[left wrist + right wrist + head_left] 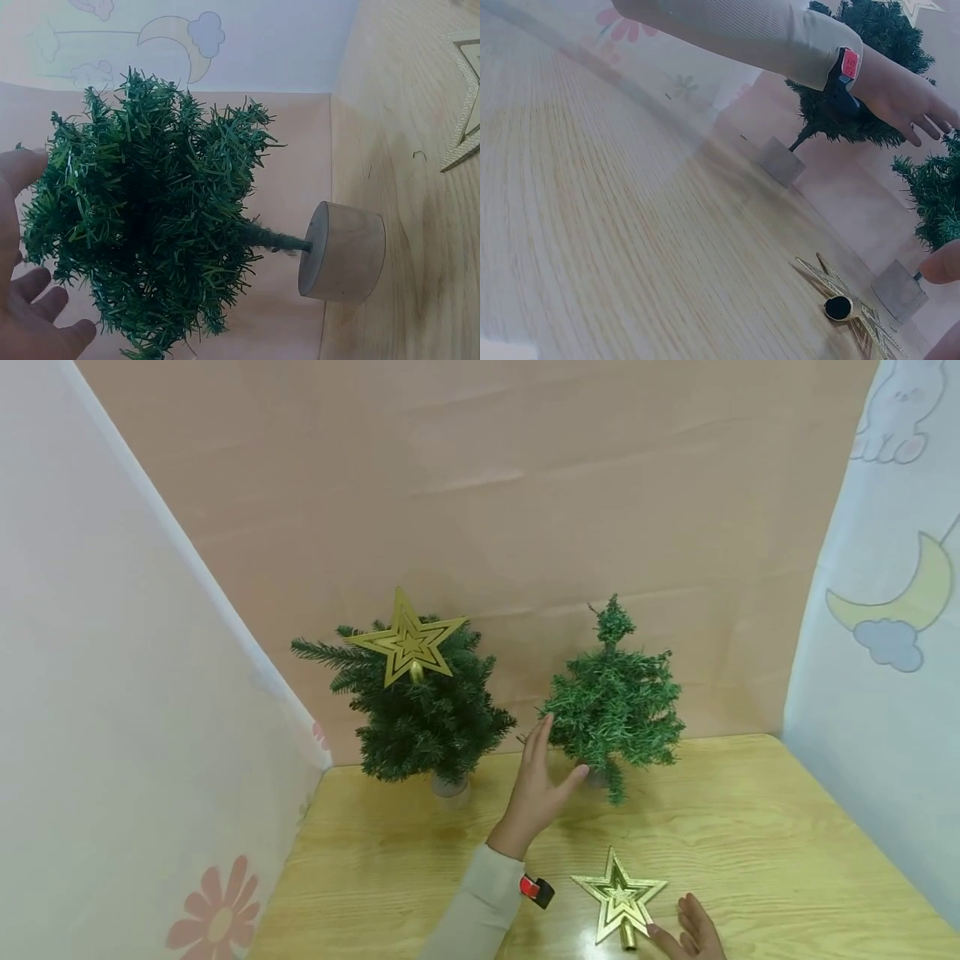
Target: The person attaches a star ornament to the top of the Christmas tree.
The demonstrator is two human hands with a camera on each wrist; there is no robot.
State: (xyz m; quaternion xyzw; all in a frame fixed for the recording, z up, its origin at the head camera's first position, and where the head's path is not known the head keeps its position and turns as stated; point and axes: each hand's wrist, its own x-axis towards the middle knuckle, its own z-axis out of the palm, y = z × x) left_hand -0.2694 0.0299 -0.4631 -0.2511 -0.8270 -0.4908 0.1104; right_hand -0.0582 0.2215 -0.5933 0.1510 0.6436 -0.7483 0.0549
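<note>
My left hand [536, 793] reaches up with spread fingers at the left side of a small green artificial Christmas tree [615, 702]. In the left wrist view its fingertips are right at the branches, around nothing, and the tree stands on a round wooden base [343, 251]. A gold star tree topper [621, 895] lies on the table, its hollow socket [838, 307] facing the near side. Just right of that socket is my right hand [692, 933], fingers loosely bent and holding nothing, partly cut off by the frame's lower edge.
A darker, fuller artificial tree [427, 727] stands at the back left, with another gold star [408, 643] on its top. Both trees are on a wooden table [360, 860] close to a pinkish backdrop [487, 527]. Patterned white cloths [150, 652] hang on either side.
</note>
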